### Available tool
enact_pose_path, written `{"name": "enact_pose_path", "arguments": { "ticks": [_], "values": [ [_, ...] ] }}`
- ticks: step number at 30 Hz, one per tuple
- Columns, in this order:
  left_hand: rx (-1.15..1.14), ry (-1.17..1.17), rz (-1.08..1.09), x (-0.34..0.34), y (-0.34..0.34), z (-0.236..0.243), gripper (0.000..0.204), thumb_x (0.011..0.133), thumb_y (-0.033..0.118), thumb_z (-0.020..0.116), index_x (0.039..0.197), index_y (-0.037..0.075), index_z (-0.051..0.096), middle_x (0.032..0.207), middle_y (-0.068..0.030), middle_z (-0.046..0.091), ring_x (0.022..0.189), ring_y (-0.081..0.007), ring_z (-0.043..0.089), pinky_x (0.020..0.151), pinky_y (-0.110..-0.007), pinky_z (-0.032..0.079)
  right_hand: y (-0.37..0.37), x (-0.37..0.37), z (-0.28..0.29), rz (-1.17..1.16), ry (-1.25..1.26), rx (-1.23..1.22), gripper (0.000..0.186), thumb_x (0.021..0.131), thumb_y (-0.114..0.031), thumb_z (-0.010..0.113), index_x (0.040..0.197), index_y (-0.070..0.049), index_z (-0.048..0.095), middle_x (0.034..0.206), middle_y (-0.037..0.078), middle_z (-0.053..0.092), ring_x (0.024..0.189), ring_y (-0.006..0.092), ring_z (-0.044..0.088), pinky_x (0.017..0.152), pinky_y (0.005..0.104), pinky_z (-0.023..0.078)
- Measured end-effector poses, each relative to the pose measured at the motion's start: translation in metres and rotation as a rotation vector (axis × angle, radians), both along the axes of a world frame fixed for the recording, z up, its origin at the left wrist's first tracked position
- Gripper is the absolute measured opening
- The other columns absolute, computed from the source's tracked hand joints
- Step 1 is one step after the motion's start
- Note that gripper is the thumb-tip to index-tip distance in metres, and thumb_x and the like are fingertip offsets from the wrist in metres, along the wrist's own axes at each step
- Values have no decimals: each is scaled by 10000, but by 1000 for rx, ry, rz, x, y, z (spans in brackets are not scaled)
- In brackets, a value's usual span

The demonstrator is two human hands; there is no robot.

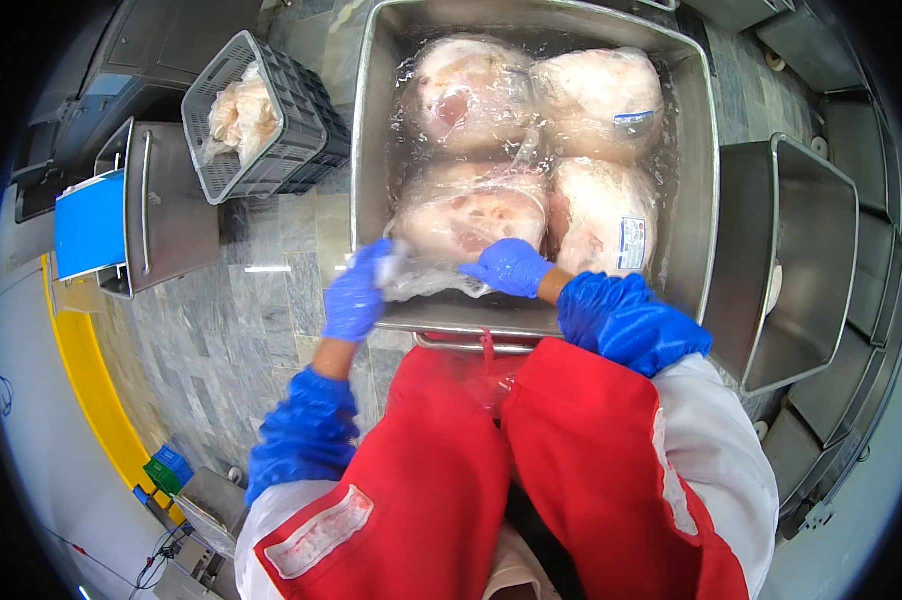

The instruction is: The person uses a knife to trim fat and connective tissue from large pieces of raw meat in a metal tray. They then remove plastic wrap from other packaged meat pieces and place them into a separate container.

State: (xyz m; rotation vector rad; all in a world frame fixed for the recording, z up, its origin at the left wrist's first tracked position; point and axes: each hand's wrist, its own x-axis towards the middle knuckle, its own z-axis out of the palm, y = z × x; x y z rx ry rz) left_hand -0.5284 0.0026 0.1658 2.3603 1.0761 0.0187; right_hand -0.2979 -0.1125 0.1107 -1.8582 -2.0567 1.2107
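Observation:
A large steel tub [365,175] holds water and several big pale, pink-patched cuts of meat in clear bags. The lower left bagged cut [471,210] lies nearest me, with loose clear plastic [421,283] trailing toward my hands. My left hand [356,295], in a blue glove, is at the tub's near left rim, fingers closed on that plastic and slightly blurred. My right hand [506,270], also blue-gloved, is over the near edge of the same bag, its fingers pinched on the plastic. The lower right cut [601,215] sits just beyond it, bearing a label.
A grey crate [301,130] with crumpled plastic stands left of the tub, near a steel cart [176,210] with a blue board [89,225]. An open steel bin [801,270] stands at the right. Small green and blue crates [166,468] sit at lower left.

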Motion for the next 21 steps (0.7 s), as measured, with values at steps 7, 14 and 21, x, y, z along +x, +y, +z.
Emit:
{"name": "enact_pose_path", "arguments": {
  "ticks": [7, 14, 21],
  "values": [
    [-232, 347, -205, 52, -82, -96, 306, 778, 205, 451, 1042, 58, 501, 835, -177, 575, 766, -350, 568, 710, -414, 443, 6, -32, 27, -527, 590, 299, 447, 852, -395, 443, 782, 24, 583, 543, 182, 525, 456, 259, 497, 460, 379, 367],
    [53, -121, -373, 27, -98, -112, 302, 699, 202, 527, 958, 46, 532, 982, -212, 487, 941, -351, 469, 821, -404, 394, -34, -30, 87, -533, 510, 382, 399, 761, -130, 515, 1126, 27, 475, 679, 152, 560, 593, 277, 538, 553, 344, 424],
    [101, -216, -136, 85, -44, -76, 279, 628, 169, 556, 893, 82, 548, 922, -140, 509, 911, -303, 462, 809, -403, 360, -36, 28, 127, -669, 269, 666, 337, 735, -101, 548, 1036, 44, 499, 622, 121, 502, 530, 251, 477, 507, 347, 385]
  ]
}}
